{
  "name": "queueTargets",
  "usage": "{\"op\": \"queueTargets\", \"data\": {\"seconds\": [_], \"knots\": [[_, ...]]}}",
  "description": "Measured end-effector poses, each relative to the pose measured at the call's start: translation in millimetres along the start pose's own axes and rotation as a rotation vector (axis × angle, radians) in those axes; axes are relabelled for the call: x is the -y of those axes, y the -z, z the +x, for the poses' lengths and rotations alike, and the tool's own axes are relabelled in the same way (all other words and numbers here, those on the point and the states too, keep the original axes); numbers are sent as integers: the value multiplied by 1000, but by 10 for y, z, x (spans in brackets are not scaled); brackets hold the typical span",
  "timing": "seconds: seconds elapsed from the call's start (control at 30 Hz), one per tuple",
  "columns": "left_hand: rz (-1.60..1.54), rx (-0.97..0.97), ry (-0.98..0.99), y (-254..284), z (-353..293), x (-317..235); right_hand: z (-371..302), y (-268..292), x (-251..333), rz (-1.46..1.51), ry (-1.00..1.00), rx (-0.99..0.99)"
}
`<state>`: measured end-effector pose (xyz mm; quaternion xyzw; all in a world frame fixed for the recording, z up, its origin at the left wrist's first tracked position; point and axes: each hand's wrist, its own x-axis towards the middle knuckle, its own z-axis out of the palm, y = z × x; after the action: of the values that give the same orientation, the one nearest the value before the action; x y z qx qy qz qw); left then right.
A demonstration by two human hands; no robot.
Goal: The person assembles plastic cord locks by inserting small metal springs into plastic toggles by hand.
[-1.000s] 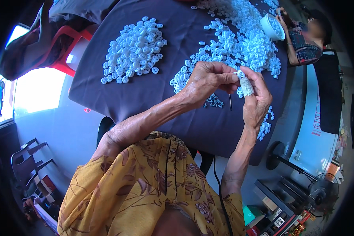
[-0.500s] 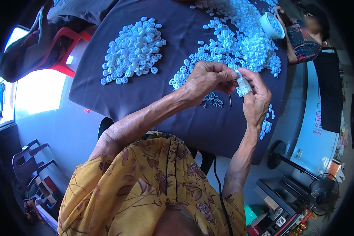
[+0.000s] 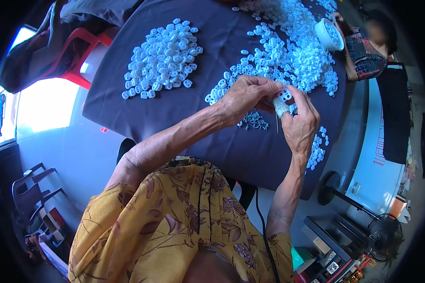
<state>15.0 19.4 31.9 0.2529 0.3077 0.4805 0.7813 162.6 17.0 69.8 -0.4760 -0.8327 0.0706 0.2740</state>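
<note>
My left hand (image 3: 248, 96) and my right hand (image 3: 303, 120) meet above the dark tablecloth, fingertips close together. Between them shows a small white plastic piece (image 3: 286, 95) with dark holes, pinched by both hands. The right thumb is wrapped in a whitish bandage (image 3: 281, 107). A thin metal rod (image 3: 277, 124) points down below the left fingers; its upper end is hidden. Just beneath the hands lies a small heap of dark screws (image 3: 256, 120). Many more white pieces (image 3: 311, 66) spread behind the hands, and a separate pile (image 3: 160, 59) lies to the left.
The cloth-covered table (image 3: 212, 146) curves in front of me. At its far right, a person (image 3: 370, 49) sits by a white bowl (image 3: 329, 35) of pieces. A smaller group of pieces (image 3: 318, 153) lies near the right edge. A red chair (image 3: 75, 52) stands left, a black fan (image 3: 385, 236) right.
My right hand has shifted slightly left and turned, so the holed white piece now shows between the fingertips. My left hand stays nearly in place. The view has tilted a little.
</note>
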Motion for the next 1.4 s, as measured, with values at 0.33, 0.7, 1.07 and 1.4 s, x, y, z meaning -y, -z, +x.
{"op": "queueTargets", "data": {"seconds": [0.33,0.7,1.07,1.4], "knots": [[142,38,-55,34,22,24,26,6,2,-142,51,89],[112,2,6,56,76,55,88,-12,-129,-257,262,127],[86,64,92,152,147,101,70,-61,-232,-90,288,134],[108,127,121,189,157,130,24,-79,-271,-80,268,159]]}}
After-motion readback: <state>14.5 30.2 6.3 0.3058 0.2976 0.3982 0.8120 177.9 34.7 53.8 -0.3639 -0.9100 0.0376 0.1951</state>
